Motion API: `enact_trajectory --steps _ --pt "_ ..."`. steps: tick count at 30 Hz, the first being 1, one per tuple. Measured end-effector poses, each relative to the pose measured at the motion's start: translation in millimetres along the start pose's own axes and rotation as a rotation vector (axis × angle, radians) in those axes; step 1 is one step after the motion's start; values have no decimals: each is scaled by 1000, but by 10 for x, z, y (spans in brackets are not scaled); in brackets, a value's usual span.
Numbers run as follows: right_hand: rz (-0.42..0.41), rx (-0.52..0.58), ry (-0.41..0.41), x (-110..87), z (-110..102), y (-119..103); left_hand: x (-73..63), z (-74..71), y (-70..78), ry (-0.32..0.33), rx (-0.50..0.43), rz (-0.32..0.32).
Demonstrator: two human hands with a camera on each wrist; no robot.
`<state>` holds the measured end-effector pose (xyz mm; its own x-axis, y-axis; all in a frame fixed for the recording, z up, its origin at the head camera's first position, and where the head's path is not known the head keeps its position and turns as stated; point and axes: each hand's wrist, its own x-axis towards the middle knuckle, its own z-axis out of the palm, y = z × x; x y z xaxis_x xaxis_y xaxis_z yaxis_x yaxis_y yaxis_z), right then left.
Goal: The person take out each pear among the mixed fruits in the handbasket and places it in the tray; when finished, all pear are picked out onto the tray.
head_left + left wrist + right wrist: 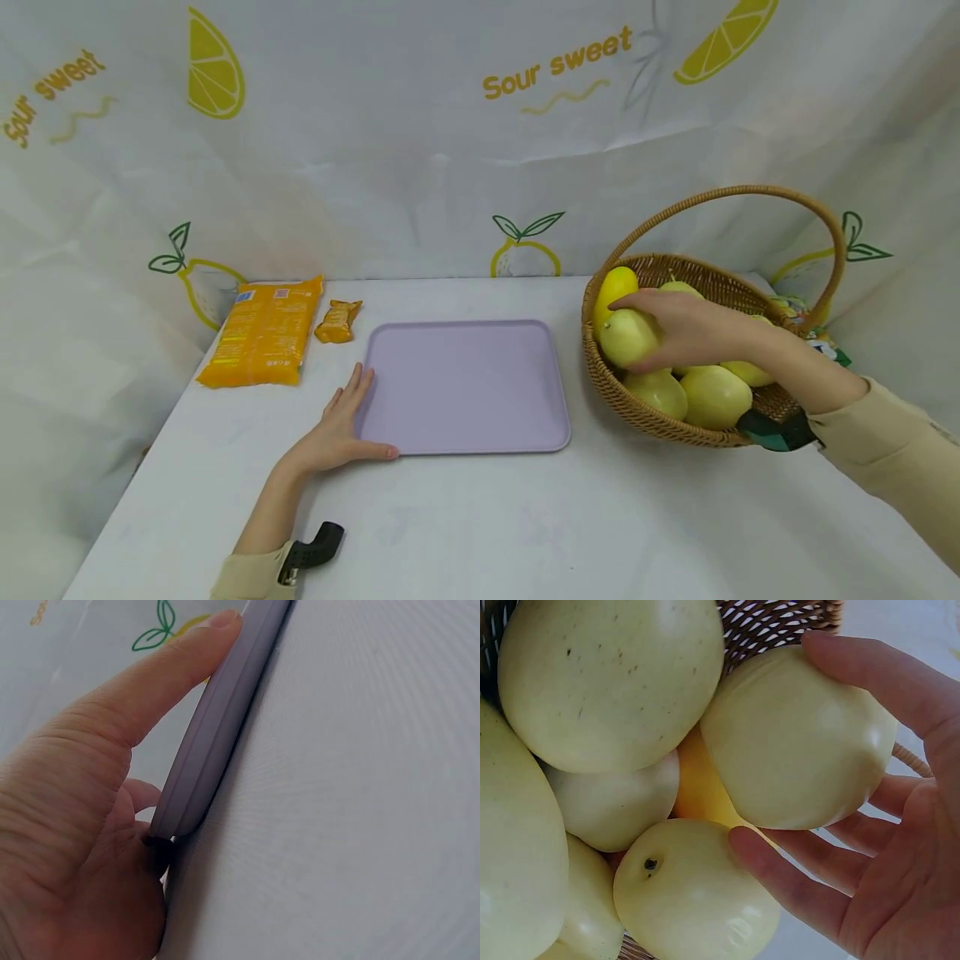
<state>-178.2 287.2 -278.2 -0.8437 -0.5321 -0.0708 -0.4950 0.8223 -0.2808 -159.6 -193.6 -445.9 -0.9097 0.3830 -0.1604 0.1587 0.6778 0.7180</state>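
My left hand [339, 429] lies at the near left corner of a lilac tray [465, 387], fingers spread straight along its left side. In the left wrist view its thumb rests on the tray's rim [214, 720]. Over a wicker basket [637, 421] at the right, my right hand [693, 327] holds a round, pale yellow-green fruit [628, 337], fingers and thumb curved round it; its exact kind is unclear. The right wrist view shows this held fruit [802, 735] against the palm side, close to other pale fruits [697, 889]. A bright yellow fruit [617, 287] sits beside it.
An orange packet [262, 333] and a small orange wrapped snack [339, 322] lie left of the tray. The basket's tall handle [735, 192] arches over the fruit. Partly hidden behind the basket is a colourful package [832, 346]. A printed cloth [420, 200] hangs behind the white table.
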Motion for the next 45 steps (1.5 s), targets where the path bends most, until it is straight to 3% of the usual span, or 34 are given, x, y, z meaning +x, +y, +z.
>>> enact_trajectory --steps 4,8,16,20,24,27,37,45 --pt "69 53 13 -86 -57 -23 -1 4 -7 5 3 0" --pt "153 175 19 -155 -72 -47 0 15 -26 7 13 -3" --pt "280 567 49 -193 -64 -132 0 10 -39 12 33 -9" --pt "267 811 100 -151 -9 -226 -1 0 -41 14 32 -6" --pt "188 1102 141 -99 69 -329 2 -1 -45 8 28 -4" --pt "151 1243 163 -54 139 -415 1 3 -42 5 21 -6" --pt "250 1346 166 146 382 -772 -1 8 -26 5 7 -7" --pt "226 1384 185 368 730 -859 0 8 -28 7 4 -4"
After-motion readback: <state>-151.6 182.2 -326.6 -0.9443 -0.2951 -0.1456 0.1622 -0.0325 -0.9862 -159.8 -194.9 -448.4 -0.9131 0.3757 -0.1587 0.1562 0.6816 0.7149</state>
